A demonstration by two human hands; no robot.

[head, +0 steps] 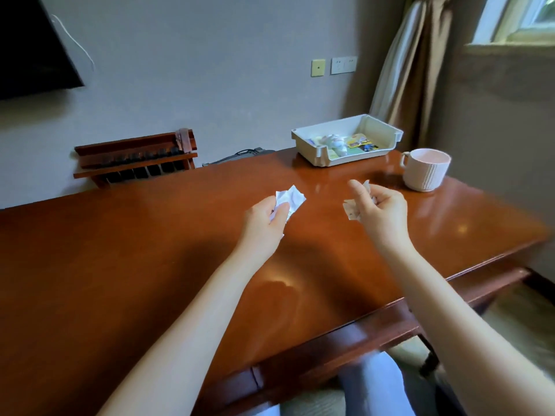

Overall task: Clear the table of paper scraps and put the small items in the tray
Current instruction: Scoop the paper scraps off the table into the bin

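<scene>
My left hand (265, 219) pinches a crumpled white paper scrap (291, 199) just above the middle of the brown wooden table (120, 250). My right hand (380, 210) grips more white paper scraps (350, 210), which stick out below and above its curled fingers. A white plastic tray (303, 142) stands at the table's far edge, beyond both hands. It holds several small items, among them a yellow packet (357, 141) and a clear wrapper (335, 141).
A pale pink ribbed mug (426, 169) stands right of the tray, near my right hand. A wooden rack (135, 157) sits against the wall behind the table's left part. A curtain hangs at the back right. My knees show below the table's front edge.
</scene>
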